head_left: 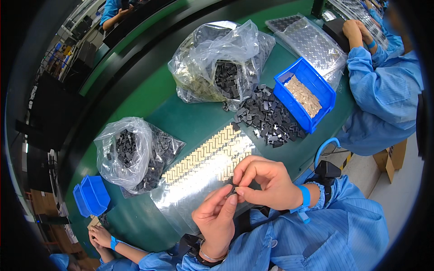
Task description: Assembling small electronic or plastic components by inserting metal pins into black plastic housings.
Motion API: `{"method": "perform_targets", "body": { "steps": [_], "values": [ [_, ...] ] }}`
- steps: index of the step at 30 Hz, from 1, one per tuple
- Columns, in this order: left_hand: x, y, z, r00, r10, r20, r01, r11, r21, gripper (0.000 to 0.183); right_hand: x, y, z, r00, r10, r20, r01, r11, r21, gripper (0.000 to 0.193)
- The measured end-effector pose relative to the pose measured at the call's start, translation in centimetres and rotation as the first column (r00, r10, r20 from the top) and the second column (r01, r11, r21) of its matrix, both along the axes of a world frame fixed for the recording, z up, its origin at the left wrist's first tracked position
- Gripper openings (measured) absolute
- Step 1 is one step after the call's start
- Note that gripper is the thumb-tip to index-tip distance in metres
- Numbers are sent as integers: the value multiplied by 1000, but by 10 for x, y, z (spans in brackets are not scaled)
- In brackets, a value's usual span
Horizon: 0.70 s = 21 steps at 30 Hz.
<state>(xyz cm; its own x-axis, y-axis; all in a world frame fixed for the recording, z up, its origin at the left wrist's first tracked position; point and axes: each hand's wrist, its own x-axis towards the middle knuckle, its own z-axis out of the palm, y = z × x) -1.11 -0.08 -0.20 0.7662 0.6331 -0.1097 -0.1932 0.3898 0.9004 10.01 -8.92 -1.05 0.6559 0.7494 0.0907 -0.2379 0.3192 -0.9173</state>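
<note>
Left hand pinches small black part between thumb and finger. Right hand, blue band at wrist, thumb and fingertips closed on same part. Part held over clear sheet near rows of tan pieces. Beyond: black pile between big bag and blue bin.

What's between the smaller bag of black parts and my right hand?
In the head view, a clear sheet with rows of tan pieces lies between the bag and your right hand.
</note>
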Motion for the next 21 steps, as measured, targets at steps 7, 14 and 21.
{"method": "perform_targets", "body": {
  "steps": [7,14,21],
  "values": [
    [1,-1,0,1000,0,3,0,1000,-8,24,2,0,-1,990,-31,139,33,999,-11,12],
    [0,0,-1,999,27,38,-25,998,-61,20,3,3,-2,975,-41,220,43,999,-1,13],
    [-3,6,-4,985,-18,174,12,999,35,23,16,2,1,939,97,329,-83,995,-58,14]
  ]
}}
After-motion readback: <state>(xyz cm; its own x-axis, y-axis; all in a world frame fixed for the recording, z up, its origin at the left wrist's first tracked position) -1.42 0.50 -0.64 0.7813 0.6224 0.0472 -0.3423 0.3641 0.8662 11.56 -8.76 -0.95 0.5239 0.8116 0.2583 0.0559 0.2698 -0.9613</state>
